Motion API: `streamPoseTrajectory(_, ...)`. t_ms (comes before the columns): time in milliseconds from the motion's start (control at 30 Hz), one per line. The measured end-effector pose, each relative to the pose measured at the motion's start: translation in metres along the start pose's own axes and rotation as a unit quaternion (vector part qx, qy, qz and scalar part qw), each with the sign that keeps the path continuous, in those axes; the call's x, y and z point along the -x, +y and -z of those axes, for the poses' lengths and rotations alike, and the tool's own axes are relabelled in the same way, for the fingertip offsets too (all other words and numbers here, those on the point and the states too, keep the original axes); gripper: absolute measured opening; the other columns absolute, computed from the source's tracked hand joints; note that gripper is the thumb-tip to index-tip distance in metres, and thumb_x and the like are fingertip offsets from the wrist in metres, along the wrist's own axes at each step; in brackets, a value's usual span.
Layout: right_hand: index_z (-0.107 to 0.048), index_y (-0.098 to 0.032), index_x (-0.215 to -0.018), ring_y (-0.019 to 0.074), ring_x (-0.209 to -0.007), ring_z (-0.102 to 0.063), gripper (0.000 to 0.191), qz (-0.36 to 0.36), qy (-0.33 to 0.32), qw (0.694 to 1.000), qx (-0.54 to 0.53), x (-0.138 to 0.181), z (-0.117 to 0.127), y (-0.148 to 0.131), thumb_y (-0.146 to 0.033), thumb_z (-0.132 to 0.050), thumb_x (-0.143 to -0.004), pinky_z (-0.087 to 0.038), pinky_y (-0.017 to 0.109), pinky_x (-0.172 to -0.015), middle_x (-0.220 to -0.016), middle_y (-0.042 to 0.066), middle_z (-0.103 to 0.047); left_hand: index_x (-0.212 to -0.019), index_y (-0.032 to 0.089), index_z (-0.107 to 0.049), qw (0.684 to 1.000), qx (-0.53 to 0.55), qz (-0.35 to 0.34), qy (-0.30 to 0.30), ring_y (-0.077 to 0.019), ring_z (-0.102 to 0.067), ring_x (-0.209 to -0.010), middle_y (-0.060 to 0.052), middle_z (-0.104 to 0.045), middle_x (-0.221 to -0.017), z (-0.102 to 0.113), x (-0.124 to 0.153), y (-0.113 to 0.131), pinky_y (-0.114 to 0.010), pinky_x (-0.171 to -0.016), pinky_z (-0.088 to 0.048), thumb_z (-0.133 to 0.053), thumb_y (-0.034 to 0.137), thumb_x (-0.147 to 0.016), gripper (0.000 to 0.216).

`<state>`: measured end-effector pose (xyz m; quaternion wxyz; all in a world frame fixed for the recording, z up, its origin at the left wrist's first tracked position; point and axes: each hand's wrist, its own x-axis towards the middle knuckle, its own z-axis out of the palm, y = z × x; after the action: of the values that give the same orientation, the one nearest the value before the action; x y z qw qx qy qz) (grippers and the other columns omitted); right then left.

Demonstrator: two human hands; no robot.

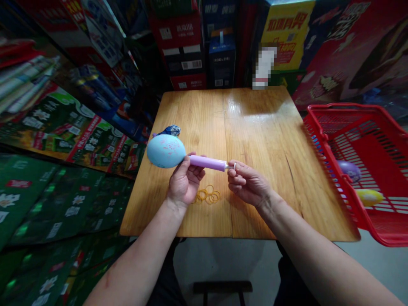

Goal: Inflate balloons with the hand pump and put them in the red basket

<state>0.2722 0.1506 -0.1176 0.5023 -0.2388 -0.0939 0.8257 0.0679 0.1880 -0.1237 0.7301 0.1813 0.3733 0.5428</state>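
Note:
A light blue balloon [166, 151] with pink print, partly inflated, sits on the nozzle end of a purple balloon pump [208, 162]. My left hand [185, 180] is closed where the balloon's neck meets the pump, thumb on top. At the pump's other end, my right hand [248, 180] grips the small white handle, which is close against the barrel. Just below the pump, several tan rubber bands [208, 195] lie on the wooden table [264, 140]. Behind the blue balloon is a dark blue patterned bundle [172, 130], partly hidden; I cannot tell what it is.
A red plastic basket [342, 107] stands at the table's right edge, holding a purple balloon [349, 171] and a yellow balloon [369, 197]. Stacked green cartons [60, 204] line the left side. Boxes [186, 46] stand behind the table, and a dark stool [222, 287] is below its front edge.

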Motion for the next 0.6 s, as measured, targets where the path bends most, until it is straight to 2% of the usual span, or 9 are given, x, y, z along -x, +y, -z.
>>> streamPoseTrajectory(167, -0.069, -0.016, -0.097, 0.0018, -0.045, -0.043, 0.010, 0.028, 0.006, 0.999, 0.021, 0.011, 0.000, -0.028, -0.017, -0.073, -0.088, -0.041, 0.012, -0.045, -0.070, -0.003, -0.067, -0.112, 0.022, -0.071, 0.999, -0.006, -0.051, 0.001, -0.0160, -0.073, -0.091, -0.008, -0.078, -0.106, 0.003, -0.008, 0.028, -0.023, -0.072, -0.056, -0.074, 0.042, -0.089, 0.031)
streamPoseTrajectory(233, -0.070, -0.017, -0.096, 0.0022, -0.047, -0.046, 0.007, 0.041, 0.015, 0.999, 0.010, 0.013, 0.000, -0.032, -0.016, -0.071, -0.089, -0.043, 0.012, -0.046, -0.071, -0.003, -0.068, -0.114, 0.023, -0.071, 0.997, -0.003, -0.072, -0.007, -0.0180, -0.073, -0.098, -0.009, -0.078, -0.110, 0.003, -0.007, 0.032, -0.026, -0.079, -0.058, -0.074, 0.042, -0.089, 0.032)
streamPoseTrajectory(367, -0.069, -0.018, -0.097, 0.0044, -0.054, -0.057, 0.020, 0.012, 0.007, 1.000, -0.003, 0.007, -0.001, -0.011, -0.017, -0.081, -0.081, -0.051, 0.015, -0.052, -0.079, -0.001, -0.072, -0.116, 0.025, -0.070, 0.999, 0.009, -0.032, -0.027, -0.0218, -0.073, -0.107, -0.010, -0.078, -0.114, 0.000, 0.001, 0.014, -0.038, -0.093, -0.059, -0.071, 0.040, -0.092, 0.028)
streamPoseTrajectory(500, -0.069, -0.016, -0.100, 0.0021, -0.050, -0.052, 0.031, 0.006, -0.007, 1.000, -0.026, 0.000, -0.001, 0.003, -0.018, -0.087, -0.075, -0.046, 0.012, -0.049, -0.077, -0.001, -0.071, -0.113, 0.024, -0.071, 1.000, 0.015, -0.005, -0.021, -0.0194, -0.074, -0.098, -0.010, -0.078, -0.109, -0.002, 0.003, 0.000, -0.032, -0.085, -0.060, -0.070, 0.039, -0.094, 0.025)
streamPoseTrajectory(600, -0.069, -0.016, -0.100, 0.0019, -0.048, -0.049, 0.024, 0.006, -0.006, 1.000, -0.002, 0.006, -0.001, -0.009, -0.018, -0.083, -0.080, -0.045, 0.012, -0.048, -0.075, -0.001, -0.071, -0.112, 0.022, -0.071, 1.000, 0.002, -0.013, -0.022, -0.0185, -0.074, -0.095, -0.011, -0.078, -0.108, -0.001, -0.002, 0.013, -0.028, -0.079, -0.059, -0.071, 0.040, -0.092, 0.026)
